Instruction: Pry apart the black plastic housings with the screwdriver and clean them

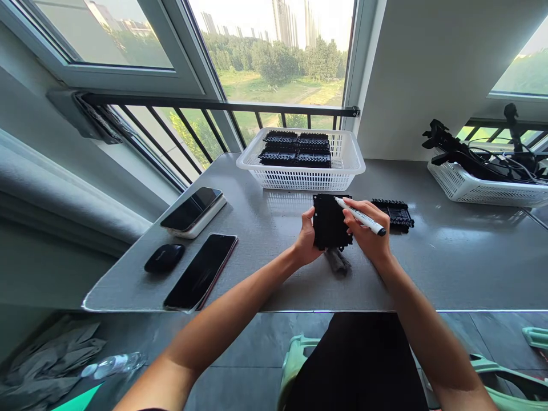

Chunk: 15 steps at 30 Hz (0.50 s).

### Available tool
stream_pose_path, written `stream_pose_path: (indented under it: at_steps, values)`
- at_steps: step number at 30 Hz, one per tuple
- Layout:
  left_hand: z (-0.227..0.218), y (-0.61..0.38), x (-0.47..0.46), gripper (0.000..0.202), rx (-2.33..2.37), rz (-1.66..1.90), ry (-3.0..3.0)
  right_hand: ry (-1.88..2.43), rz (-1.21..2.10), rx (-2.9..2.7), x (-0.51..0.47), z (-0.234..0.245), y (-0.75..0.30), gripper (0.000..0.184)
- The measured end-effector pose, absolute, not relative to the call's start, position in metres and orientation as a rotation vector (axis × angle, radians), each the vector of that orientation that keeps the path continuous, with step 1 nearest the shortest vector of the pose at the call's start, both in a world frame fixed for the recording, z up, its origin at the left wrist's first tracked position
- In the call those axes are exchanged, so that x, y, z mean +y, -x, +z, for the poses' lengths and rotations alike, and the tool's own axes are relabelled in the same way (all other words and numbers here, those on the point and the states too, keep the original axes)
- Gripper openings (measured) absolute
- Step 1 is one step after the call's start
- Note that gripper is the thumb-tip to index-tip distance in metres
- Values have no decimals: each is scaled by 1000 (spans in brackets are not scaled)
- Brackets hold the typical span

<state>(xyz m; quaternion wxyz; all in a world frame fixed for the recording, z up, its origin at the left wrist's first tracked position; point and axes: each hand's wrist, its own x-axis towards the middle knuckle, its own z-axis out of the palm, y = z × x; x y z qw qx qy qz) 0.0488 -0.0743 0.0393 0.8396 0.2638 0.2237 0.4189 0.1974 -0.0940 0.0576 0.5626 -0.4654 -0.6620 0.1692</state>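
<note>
My left hand [307, 242] grips a flat black plastic panel [329, 222] by its left edge, holding it up over the table. In my right hand [373, 231] is a white marker [363, 218] with a black end, its tip at the panel's upper face. Whether the tip touches the panel I cannot tell. Below the panel lies a crumpled dark grey cloth [338, 262]. Just right of my right hand, another black plastic part [396, 215] with toothed edges rests on the table, partly hidden by the hand.
A white basket [299, 178] with several black parts stands at the back of the grey table [274, 291]. Further right is a white basket [483, 191] of black gear and cables. Leftward lie a phone on a white box [201, 220], another phone [201, 273] and a black case [164, 258].
</note>
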Motion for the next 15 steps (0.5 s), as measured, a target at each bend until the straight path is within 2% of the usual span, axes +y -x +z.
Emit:
stream_pose_path:
  at_steps: [10,15]
  values:
    - [44,-50,-78,69,449,838,-584,1086,405,-1568,-94,59,-198,28]
    - [43,-50,-76,68,504,934,-470,1065,400,-1506,-94,58,-200,29]
